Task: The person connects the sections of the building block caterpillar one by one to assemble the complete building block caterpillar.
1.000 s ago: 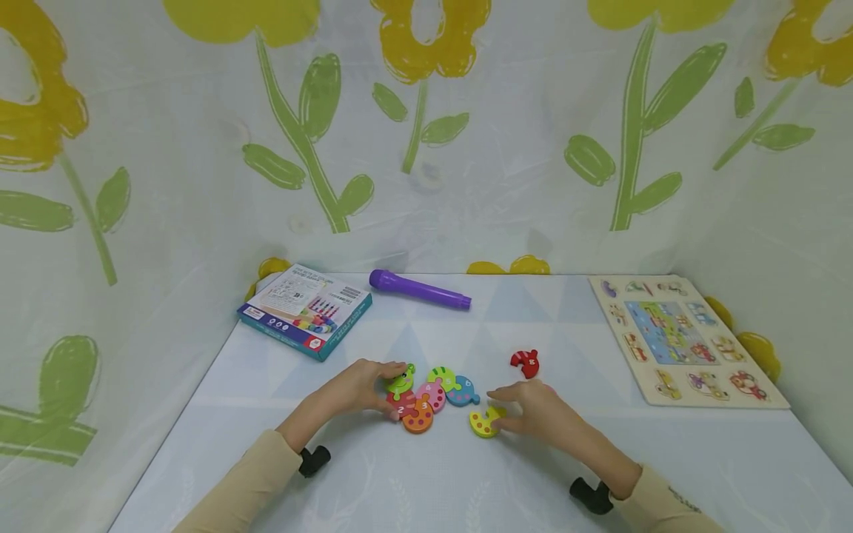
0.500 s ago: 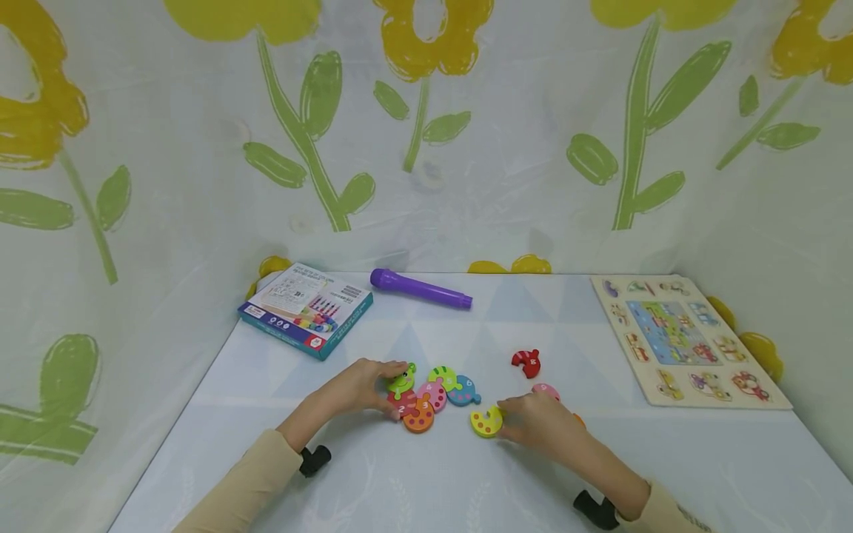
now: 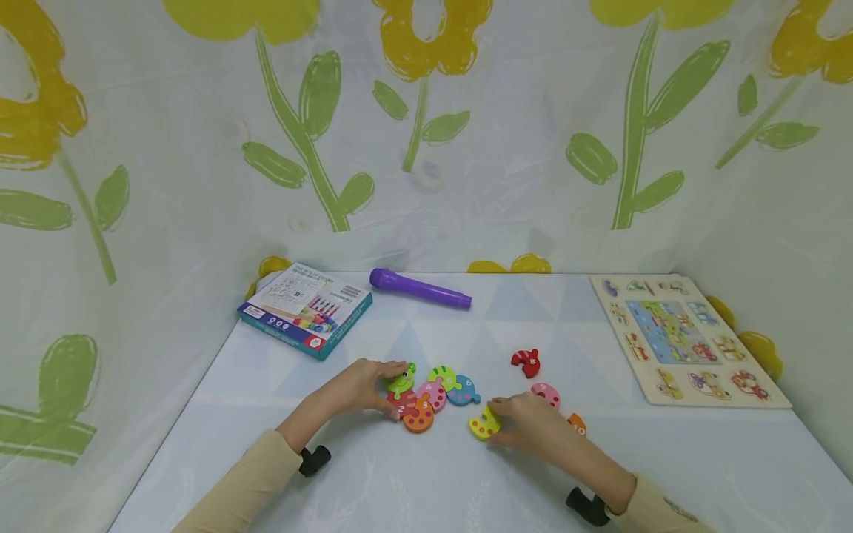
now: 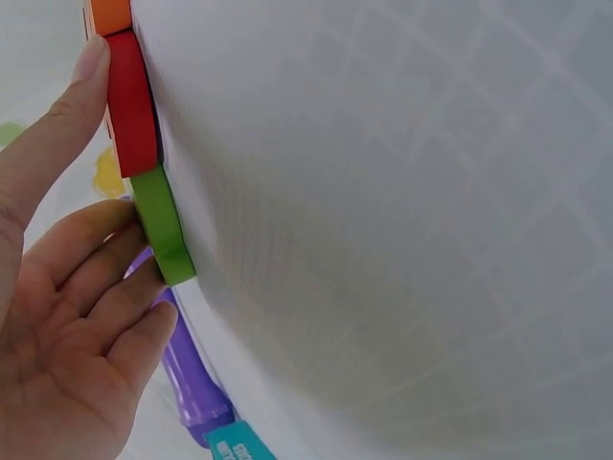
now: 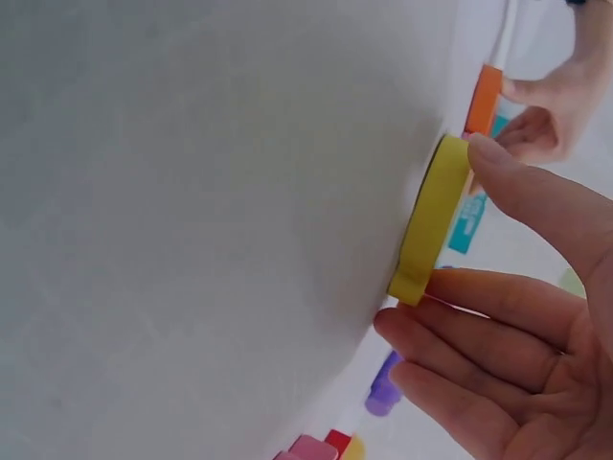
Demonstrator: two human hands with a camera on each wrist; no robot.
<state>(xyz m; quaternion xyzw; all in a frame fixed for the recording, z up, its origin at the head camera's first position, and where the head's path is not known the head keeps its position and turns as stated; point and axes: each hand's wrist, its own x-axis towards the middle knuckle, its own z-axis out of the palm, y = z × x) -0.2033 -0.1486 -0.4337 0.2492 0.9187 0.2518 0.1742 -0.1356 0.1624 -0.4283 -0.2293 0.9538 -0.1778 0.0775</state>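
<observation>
A row of joined caterpillar puzzle pieces lies on the table: a green smiling head (image 3: 401,382), a red piece (image 4: 134,105), an orange piece (image 3: 418,420), a pink piece (image 3: 436,397), a green striped piece (image 3: 440,376) and a blue piece (image 3: 461,392). My left hand (image 3: 360,386) holds the row's left end, thumb on the red piece, fingers against the green head. To the right of the blue piece, apart from it, my right hand (image 3: 536,423) pinches a yellow dotted puzzle piece (image 5: 433,216) between thumb and fingers.
Loose puzzle pieces in red (image 3: 527,363), pink (image 3: 546,392) and orange (image 3: 577,423) lie around the right hand. Farther back are a boxed set (image 3: 306,307), a purple toy microphone (image 3: 420,289) and a wooden picture board (image 3: 686,340). Flowered cloth (image 3: 493,163) hangs behind the table.
My right hand has closed its fingers on the yellow piece and turned it slightly. The pink and orange loose pieces have come into fuller view. The left hand has stayed still.
</observation>
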